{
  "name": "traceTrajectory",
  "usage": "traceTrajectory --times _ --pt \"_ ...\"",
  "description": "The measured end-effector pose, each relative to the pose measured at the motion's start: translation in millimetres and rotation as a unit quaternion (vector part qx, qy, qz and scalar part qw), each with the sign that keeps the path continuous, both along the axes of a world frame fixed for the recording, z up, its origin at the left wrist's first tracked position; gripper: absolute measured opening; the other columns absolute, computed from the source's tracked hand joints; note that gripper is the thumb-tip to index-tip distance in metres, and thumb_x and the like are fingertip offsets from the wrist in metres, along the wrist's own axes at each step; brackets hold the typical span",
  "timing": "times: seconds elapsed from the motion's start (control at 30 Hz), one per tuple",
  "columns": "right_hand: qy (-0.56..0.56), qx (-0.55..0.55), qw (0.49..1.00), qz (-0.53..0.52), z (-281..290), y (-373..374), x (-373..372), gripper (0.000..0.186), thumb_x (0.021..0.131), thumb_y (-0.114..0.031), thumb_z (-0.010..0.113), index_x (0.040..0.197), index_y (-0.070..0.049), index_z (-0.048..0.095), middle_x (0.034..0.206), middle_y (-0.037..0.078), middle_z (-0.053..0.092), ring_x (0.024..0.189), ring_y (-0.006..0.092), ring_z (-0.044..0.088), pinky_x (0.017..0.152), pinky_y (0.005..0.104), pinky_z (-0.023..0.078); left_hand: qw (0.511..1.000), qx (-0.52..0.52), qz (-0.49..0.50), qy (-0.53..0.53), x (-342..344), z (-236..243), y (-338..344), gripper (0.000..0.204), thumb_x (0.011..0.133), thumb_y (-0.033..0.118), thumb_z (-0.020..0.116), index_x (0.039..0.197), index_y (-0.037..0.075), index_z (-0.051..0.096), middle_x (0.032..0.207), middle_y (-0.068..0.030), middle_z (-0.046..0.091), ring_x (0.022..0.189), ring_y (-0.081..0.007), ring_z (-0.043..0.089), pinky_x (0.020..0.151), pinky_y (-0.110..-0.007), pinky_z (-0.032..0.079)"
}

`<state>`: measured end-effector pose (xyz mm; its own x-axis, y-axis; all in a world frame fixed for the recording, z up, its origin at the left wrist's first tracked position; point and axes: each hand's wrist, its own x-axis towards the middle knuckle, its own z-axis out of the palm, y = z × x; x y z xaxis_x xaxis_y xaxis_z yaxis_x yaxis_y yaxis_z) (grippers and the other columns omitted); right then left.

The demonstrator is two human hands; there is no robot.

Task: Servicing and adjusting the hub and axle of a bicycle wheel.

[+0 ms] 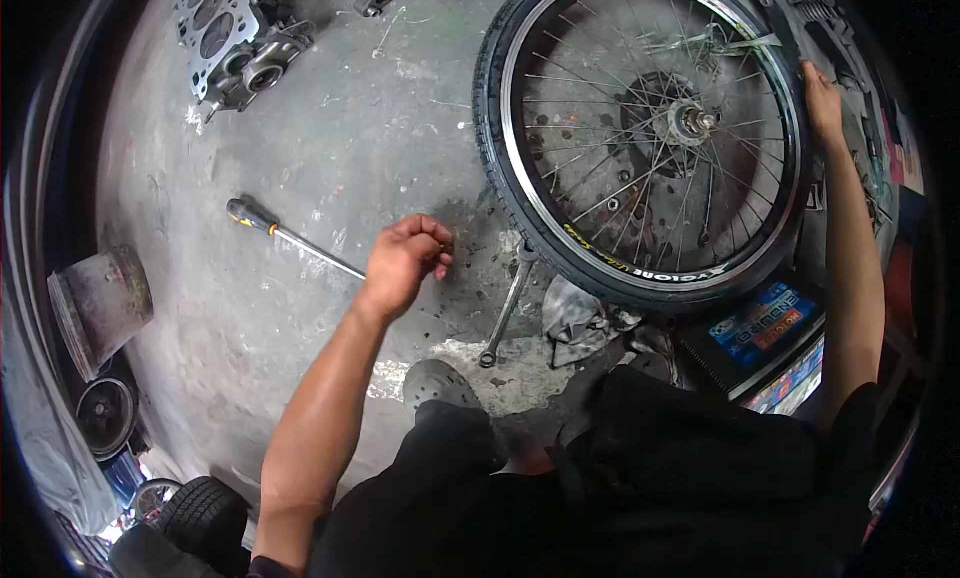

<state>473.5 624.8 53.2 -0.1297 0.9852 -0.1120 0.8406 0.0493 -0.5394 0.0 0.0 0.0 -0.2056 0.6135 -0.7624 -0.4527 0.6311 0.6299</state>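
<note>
A spoked bicycle wheel (488, 108) with a black tyre and silver hub fills the upper right. My right hand (823, 103) grips the tyre's right edge, its fingers partly hidden. Over the floor left of the wheel, my left hand (402, 263) is closed with curled fingers; whether anything small is in it cannot be made out. Beneath that hand runs the shaft of a screwdriver (253, 216) with a black and yellow handle; the tip is hidden. A combination wrench (510, 306) lies between my left hand and the wheel's lower edge.
An engine cylinder head (235, 48) rests at the far left. A dirty bucket (105, 303) lies tipped at the left, above a black round part (106, 418). Near the wheel's bottom are a crumpled rag (580, 323) and a dark spiral-bound book (745, 333). Tools line the right side.
</note>
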Motion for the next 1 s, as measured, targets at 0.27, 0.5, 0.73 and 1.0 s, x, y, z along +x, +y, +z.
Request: traceTrajectory --times 0.27,0.5,0.73,1.0 --pt "0.354 -0.047 0.933 -0.027 113 -62 -23 0.043 0.107 -0.029 0.067 0.138 0.002 0.066 0.128 0.011 0.075 0.102 0.014 0.073 0.093 0.0256 0.057 0.839 0.183 -0.293 0.421 56 9 23 0.017 0.094 0.011 0.068 0.11 0.005 0.07 0.101 -0.0163 0.071 0.094 -0.035 0.072 0.084 -0.048 0.059" --pt "0.175 -0.205 0.928 0.256 155 -291 -169 0.024 0.103 -0.032 0.074 0.111 -0.009 0.073 0.092 0.0 0.072 0.074 0.0071 0.066 0.066 0.0231 0.054 0.686 0.201 -0.455 0.531 59 -3 12 0.021 0.092 0.012 0.058 0.108 0.009 0.071 0.105 -0.0144 0.068 0.111 -0.0363 0.068 0.088 -0.049 0.06" --pt "-0.117 -0.223 0.746 0.616 49 -529 -158 0.026 0.086 -0.002 0.067 0.111 -0.006 0.065 0.109 0.017 0.07 0.099 0.04 0.073 0.088 0.0503 0.06 0.853 0.16 -0.294 0.4 45 20 23 0.02 0.091 0.014 0.068 0.106 0.003 0.071 0.097 -0.0142 0.078 0.077 -0.0297 0.072 0.072 -0.042 0.057" --pt "0.022 -0.093 0.925 0.369 -26 -562 -195 0.026 0.1 -0.017 0.063 0.123 -0.004 0.065 0.11 0.021 0.07 0.105 0.0419 0.07 0.089 0.0504 0.057 0.959 0.001 -0.179 0.218 11 28 -128 0.029 0.092 0.009 0.073 0.119 0.0 0.068 0.096 -0.0074 0.073 0.077 -0.0175 0.068 0.07 -0.034 0.055"
